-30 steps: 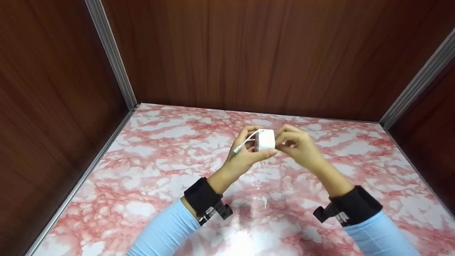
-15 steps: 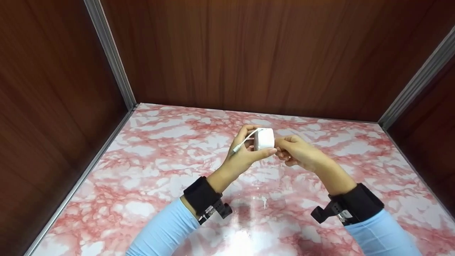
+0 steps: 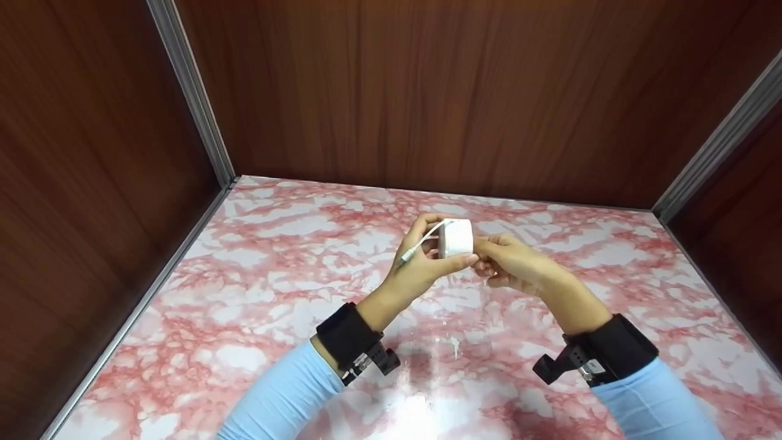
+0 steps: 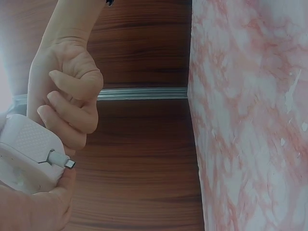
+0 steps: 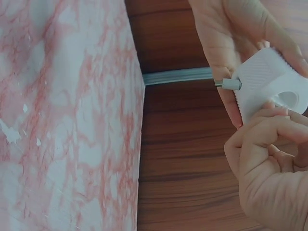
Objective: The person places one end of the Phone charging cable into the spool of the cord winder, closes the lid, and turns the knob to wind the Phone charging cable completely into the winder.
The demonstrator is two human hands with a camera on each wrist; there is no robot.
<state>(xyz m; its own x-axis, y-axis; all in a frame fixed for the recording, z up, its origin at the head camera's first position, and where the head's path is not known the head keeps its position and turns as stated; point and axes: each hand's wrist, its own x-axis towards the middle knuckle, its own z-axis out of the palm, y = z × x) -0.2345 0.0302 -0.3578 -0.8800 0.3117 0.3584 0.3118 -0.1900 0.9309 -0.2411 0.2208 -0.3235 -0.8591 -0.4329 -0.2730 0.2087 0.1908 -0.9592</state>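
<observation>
A white charger block [image 3: 458,238] with a patterned face is held above the table in my left hand [image 3: 418,266]. The thumb lies along its lower edge and fingers are behind it. From its left side a short white cable [image 3: 424,242] curves down over the hand. A metal-tipped connector [image 4: 61,160] shows in the left wrist view. My right hand [image 3: 513,263] has its fingertips at the block's right side, other fingers curled. In the right wrist view these fingertips [image 5: 275,109] touch the block beside a rounded recess; their exact grip is partly hidden.
Below the hands spreads a red-and-white marbled table [image 3: 275,318]. Dark wood-look panels [image 3: 397,91] enclose it at the back and sides, with metal corner strips [image 3: 195,91]. Black camera straps [image 3: 348,336] circle both wrists.
My right hand has turned and lowered slightly, its fingertips coming against the block's right side. The left hand and the charger block have stayed nearly still.
</observation>
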